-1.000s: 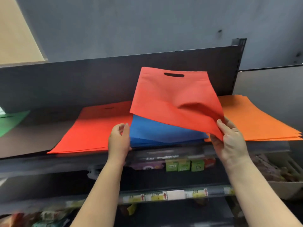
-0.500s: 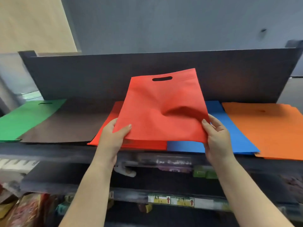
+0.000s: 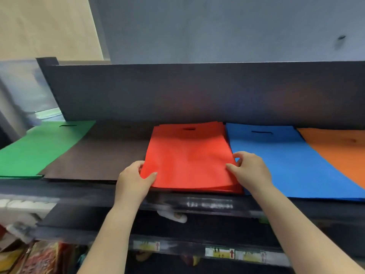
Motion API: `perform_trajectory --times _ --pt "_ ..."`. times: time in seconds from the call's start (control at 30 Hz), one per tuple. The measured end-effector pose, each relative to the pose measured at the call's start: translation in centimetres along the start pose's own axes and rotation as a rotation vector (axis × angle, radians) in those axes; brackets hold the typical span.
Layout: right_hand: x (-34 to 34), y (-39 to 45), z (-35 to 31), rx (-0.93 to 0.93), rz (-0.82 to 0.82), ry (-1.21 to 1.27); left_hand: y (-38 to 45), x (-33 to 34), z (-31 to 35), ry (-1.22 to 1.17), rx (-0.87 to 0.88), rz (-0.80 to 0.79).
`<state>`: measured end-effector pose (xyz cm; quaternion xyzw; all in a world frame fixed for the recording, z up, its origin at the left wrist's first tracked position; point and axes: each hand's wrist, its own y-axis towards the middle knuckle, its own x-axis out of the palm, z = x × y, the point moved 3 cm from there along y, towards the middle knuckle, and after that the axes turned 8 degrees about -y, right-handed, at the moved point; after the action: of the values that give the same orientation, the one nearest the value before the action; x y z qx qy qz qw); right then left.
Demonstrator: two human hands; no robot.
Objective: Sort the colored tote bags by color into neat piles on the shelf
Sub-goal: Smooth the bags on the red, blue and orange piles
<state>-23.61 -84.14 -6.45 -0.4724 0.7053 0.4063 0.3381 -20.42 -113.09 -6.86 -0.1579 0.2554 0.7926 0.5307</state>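
A red tote bag [image 3: 189, 155] lies flat on top of the red pile in the middle of the dark shelf [image 3: 94, 190]. My left hand [image 3: 132, 180] pinches its front left corner, thumb on top. My right hand [image 3: 250, 171] holds its right edge near the front, thumb on the red fabric and fingers curled over the seam with the blue pile. To the right lie the blue pile [image 3: 286, 161] and the orange pile [image 3: 339, 151]. To the left lie a dark brown pile [image 3: 102, 157] and a green pile [image 3: 39, 147].
A dark back panel [image 3: 197, 91] rises behind the piles. Lower shelves with yellow price labels [image 3: 219, 252] and packaged goods [image 3: 39, 258] sit below the shelf edge. A grey wall stands behind.
The red bag, held up and tilted before, has come down flat onto the red pile. Both hands dropped with it to the shelf. The view shifted left.
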Motion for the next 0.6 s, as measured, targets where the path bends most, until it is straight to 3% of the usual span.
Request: perform_trajectory --times 0.17,0.3,0.43,0.6 --pt "0.2 -1.1 -1.0 0.100 -0.016 -0.197 2.0 -1.2 -1.0 0.188 0.070 -0.053" --pt "-0.7 -2.1 -1.8 0.120 0.048 -0.196 3.0 -0.8 -1.1 0.211 0.090 -0.233" --pt "-3.0 -3.3 -2.2 0.049 0.136 -0.294 3.0 0.3 1.3 0.364 0.298 -0.219" --pt "-7.9 -4.4 -0.4 -0.053 0.162 -0.629 1.1 4.8 9.6 0.292 0.598 -0.385"
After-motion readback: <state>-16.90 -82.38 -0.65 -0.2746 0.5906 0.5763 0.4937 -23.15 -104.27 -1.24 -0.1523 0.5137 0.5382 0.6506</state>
